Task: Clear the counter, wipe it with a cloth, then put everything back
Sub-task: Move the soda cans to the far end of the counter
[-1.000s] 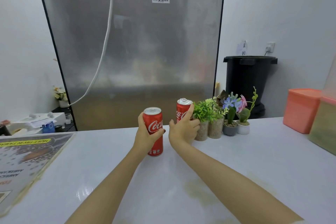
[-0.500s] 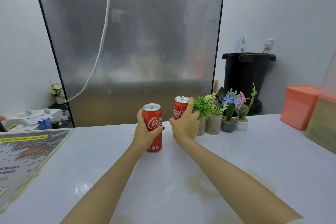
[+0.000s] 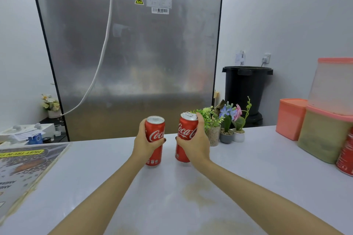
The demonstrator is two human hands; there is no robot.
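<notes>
Two red Coca-Cola cans are in my hands over the white counter point(image 3: 248, 173). My left hand point(image 3: 146, 145) grips the left can point(image 3: 155, 131), which stands upright near the counter's middle. My right hand point(image 3: 194, 144) grips the right can point(image 3: 186, 129), tilted slightly left and close beside the other one. A brownish stain point(image 3: 198, 192) marks the counter in front of the cans.
Small potted plants point(image 3: 225, 126) stand just right of the cans. Pink-lidded containers point(image 3: 290, 118) and a red tin point(image 3: 345, 156) sit at the right. A printed menu board point(image 3: 23, 168) lies at the left. A steel fridge back point(image 3: 129, 59) and a black bin point(image 3: 246, 87) stand behind.
My right hand has drawn its can back from the plants toward me, level with the left can. The view has tilted upward.
</notes>
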